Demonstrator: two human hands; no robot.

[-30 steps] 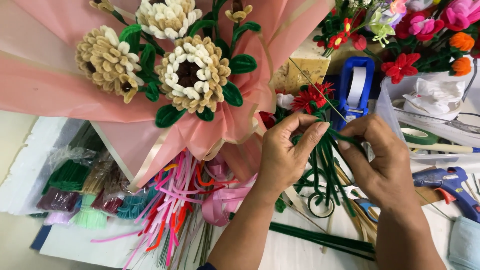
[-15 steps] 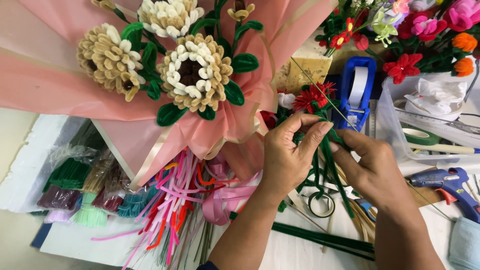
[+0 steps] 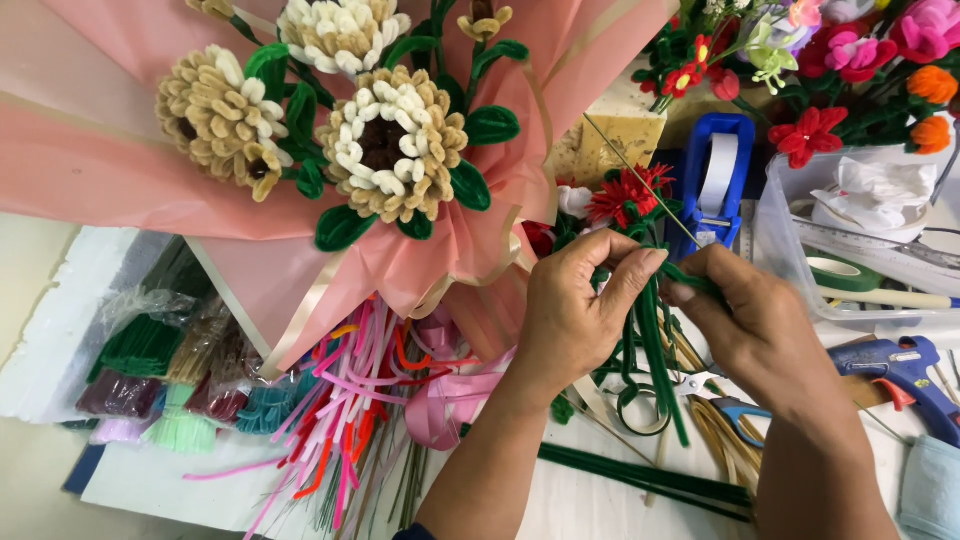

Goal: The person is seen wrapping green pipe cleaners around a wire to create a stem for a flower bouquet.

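Pinching a green pipe-cleaner stem [image 3: 655, 330] between thumb and fingers, the left hand [image 3: 575, 315] and the right hand [image 3: 755, 330] meet just below a small red pipe-cleaner flower [image 3: 628, 192]. Both are closed on the stem — left fingertips [image 3: 640, 262] curled over it from one side, the right thumb and forefinger pressing from the other, almost touching. The stem hangs down between the wrists, its lower end looped above the white tabletop [image 3: 590, 500].

Compared with 1 second ago, the hands have drawn closer together and the left fingers have curled further over the top of the stem; the right hand has slid in and slightly up. Judging by that, the green wrapping is being tightened around the flower's base rather than newly begun.

Around them: a large bouquet of 3 cream-and-tan pipe-cleaner flowers [image 3: 390, 145] in pink wrapping paper [image 3: 100, 170] lies to the left, with pink and orange stems [image 3: 350, 400] spilling from beneath it. Bagged bundles of coloured pipe cleaners [image 3: 150, 370] sit at the far left. A blue tape dispenser [image 3: 715, 180] stands behind the hands, scissors [image 3: 725, 400] lie under the right wrist, and a blue glue gun [image 3: 900, 370] rests at the right edge.
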